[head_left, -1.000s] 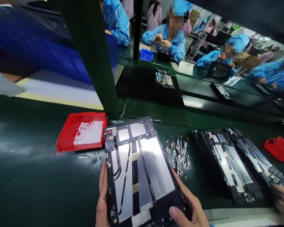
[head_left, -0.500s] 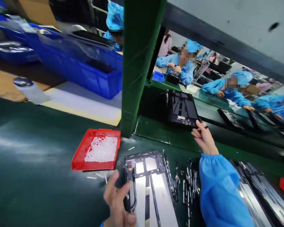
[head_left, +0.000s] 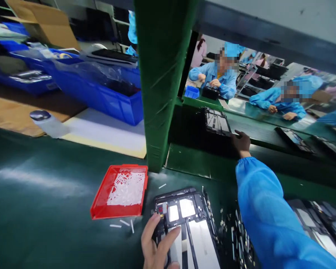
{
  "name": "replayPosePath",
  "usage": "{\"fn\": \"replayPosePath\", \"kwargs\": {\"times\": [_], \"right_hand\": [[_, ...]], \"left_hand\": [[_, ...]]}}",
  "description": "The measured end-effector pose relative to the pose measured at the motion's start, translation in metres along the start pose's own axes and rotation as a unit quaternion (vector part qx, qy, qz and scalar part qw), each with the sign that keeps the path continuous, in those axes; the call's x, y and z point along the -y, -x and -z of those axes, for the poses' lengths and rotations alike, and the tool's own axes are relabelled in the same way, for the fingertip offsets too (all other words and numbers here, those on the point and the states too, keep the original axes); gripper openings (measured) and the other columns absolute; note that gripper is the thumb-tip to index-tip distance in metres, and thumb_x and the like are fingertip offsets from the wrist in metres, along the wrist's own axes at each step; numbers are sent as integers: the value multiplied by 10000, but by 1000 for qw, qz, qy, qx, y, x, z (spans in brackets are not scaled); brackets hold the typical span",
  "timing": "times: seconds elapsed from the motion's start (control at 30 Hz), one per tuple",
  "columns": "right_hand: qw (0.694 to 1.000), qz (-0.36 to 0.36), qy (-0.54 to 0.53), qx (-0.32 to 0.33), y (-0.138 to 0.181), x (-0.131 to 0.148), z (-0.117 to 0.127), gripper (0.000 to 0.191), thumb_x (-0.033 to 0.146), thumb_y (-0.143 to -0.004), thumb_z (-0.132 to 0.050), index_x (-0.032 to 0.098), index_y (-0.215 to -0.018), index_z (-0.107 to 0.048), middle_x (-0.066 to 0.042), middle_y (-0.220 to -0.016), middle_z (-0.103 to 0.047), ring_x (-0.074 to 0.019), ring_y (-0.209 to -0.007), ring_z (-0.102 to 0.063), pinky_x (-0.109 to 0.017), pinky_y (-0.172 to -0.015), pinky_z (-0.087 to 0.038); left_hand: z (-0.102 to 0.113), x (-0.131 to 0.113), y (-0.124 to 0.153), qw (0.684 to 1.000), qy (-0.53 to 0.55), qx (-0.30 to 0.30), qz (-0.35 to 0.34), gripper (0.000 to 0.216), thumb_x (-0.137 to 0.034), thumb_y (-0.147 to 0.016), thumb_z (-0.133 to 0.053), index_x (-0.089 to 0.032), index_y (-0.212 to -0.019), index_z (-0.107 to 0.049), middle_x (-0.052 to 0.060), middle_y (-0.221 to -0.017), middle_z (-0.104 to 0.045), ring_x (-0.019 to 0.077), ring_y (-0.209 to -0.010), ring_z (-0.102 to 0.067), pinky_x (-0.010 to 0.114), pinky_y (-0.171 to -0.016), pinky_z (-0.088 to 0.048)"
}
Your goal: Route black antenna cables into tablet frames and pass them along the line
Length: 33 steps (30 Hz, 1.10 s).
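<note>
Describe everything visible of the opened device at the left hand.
The opened device is flat, with a dark frame around silver, metallic-looking panels: two small ones near its far end, longer ones nearer. Dark strips run lengthwise; a red part sits near the far left corner. It lies innards up over the bench, right of the red tray; its near end is out of view. The left hand overlaps its left side; contact is unclear.

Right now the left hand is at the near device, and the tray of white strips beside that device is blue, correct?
The tray is red, not blue, as the head view shows. It holds white strips, and the left hand is at the near device.
</note>
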State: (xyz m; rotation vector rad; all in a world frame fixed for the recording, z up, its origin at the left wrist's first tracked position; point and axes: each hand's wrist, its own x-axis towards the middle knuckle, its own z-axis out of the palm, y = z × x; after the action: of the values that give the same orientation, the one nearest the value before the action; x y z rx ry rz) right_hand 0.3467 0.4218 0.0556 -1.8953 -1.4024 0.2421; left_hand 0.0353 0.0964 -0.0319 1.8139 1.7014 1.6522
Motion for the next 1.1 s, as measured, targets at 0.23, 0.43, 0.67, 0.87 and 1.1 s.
{"fn": "replayPosePath", "kwargs": {"times": [0.23, 0.43, 0.67, 0.87, 1.1], "right_hand": [[980, 20, 155, 120, 84, -9, 51, 306, 381, -944, -569, 157, -1151, -597, -68, -1138, -626, -179, -975, -629, -395, -860, -529], [920, 8, 267, 286, 250, -26, 104, 349, 490, -931, -509, 199, -869, -693, -90, -781, -703, -236, -766, -688, -296, -624, -444], [887, -45, 326, 325, 350, -55, 114, 278, 314, -946, -442, 143, -943, -661, -136, -731, -690, -293, -721, -698, -310, -591, -421], [920, -54, 217, 323, 346, -67, 122, 213, 283, -907, -483, 197, -930, -677, -74, -836, -717, -217, -807, -692, -266, -666, -437], [963, -65, 66, 254, 348, -57, 148, 403, 492, -937, -465, 185, -812, -695, -20, -679, -665, -153, -623, -608, -242, -593, -429]], "left_hand": [[14, -4, -15, 996, 49, 66, -22, 374, -380, -992, -354, -210, -1194, -618, 96, -1516, -333, 252, -1362, -404, 380, -1104, -361], [21, -10, -17, 995, 63, 77, 6, 327, -318, -994, -376, -192, -1159, -629, 87, -1506, -346, 249, -1419, -321, 402, -1171, -249], [30, -21, -4, 995, 51, 78, 29, 210, -157, -892, -552, -200, -1075, -645, 68, -1497, -358, 243, -1420, -320, 402, -1154, -295], [43, -27, 18, 994, 46, 79, 52, 250, -114, -824, -637, -215, -1052, -654, 58, -1499, -365, 245, -1399, -357, 392, -1152, -310], [61, -48, 31, 982, 58, 177, 39, 214, -93, -855, -583, -218, -1009, -663, 46, -1381, -489, 204, -1300, -466, 335, -1131, -341]]}}
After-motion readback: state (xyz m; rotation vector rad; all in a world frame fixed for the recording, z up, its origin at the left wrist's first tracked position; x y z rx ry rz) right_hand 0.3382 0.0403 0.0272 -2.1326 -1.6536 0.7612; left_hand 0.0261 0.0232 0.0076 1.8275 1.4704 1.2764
